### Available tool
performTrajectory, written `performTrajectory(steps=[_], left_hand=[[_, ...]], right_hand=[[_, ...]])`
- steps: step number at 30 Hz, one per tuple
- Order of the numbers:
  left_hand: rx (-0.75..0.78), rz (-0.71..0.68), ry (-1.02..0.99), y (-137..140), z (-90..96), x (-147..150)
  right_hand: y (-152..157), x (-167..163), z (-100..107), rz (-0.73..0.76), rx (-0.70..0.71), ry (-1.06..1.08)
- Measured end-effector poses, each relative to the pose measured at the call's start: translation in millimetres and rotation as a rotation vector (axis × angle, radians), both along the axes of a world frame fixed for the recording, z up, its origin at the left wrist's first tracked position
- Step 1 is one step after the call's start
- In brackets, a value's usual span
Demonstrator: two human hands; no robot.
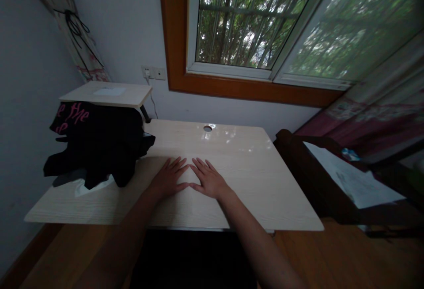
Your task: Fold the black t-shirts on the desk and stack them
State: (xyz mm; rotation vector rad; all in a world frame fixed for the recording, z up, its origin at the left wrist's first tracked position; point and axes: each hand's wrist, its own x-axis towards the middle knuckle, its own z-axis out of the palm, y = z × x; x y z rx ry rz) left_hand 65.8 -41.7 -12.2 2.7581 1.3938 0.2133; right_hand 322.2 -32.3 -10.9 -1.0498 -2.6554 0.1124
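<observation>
Both of my hands lie flat on a pale wood-grain table [265,183], palms down. My left hand [168,178] has its fingers spread and holds nothing. Beside it my right hand [208,177] rests the same way, fingers apart, with the thumbs and index fingers of the two hands meeting or nearly meeting. To the left of my left hand is a heap of black clothing [106,138] with pink lettering on one part. Some grey and white cloth shows under its front edge.
A small raised shelf [132,94] with a white paper [109,91] stands at the back left, behind the clothing. Wall sockets [154,73] hold a plug and cord. A round cable hole [207,128] is near the back edge. Right of the table, dark furniture [318,178] carries a white sheet [351,178].
</observation>
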Motion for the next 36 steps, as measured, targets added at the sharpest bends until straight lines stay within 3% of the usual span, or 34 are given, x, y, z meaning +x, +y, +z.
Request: performTrajectory(steps=[36], left_hand=[[0.011, 0.018, -0.004, -3.9, 0.7, 2.4]], right_hand=[[-1.3, -1.0, 3.3, -0.014, -0.008, -0.001]])
